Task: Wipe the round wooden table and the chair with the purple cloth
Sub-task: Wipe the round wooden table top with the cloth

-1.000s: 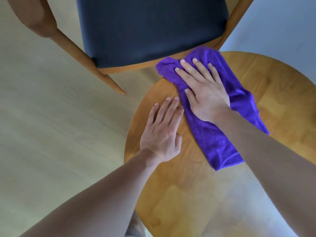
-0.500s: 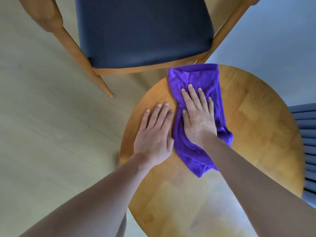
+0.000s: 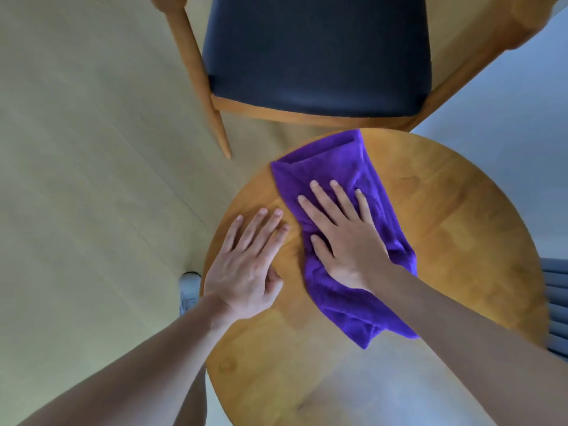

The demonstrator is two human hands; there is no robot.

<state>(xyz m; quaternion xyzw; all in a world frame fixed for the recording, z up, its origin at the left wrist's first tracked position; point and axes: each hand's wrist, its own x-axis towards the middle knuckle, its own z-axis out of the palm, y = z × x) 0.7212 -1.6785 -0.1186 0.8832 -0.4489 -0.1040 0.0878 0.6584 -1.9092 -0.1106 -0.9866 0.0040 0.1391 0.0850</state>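
The round wooden table (image 3: 461, 241) fills the lower right of the head view. A purple cloth (image 3: 338, 167) lies folded on its far left part and reaches the far rim. My right hand (image 3: 344, 238) lies flat on the cloth with fingers spread, pressing it to the wood. Just left of the cloth, my left hand (image 3: 246, 259) rests palm down on bare table and holds nothing. The chair (image 3: 316, 50), with a dark seat and a wooden frame, stands right behind the table.
A chair leg (image 3: 219, 130) slants down to the pale wooden floor (image 3: 92, 179) left of the table. One light grey shoe (image 3: 189, 290) shows beside the table's left rim. A grey pleated surface (image 3: 556, 302) sits at the right edge.
My right hand slid the cloth back from the far edge near the chair toward the table's middle. My left hand stayed flat beside it.
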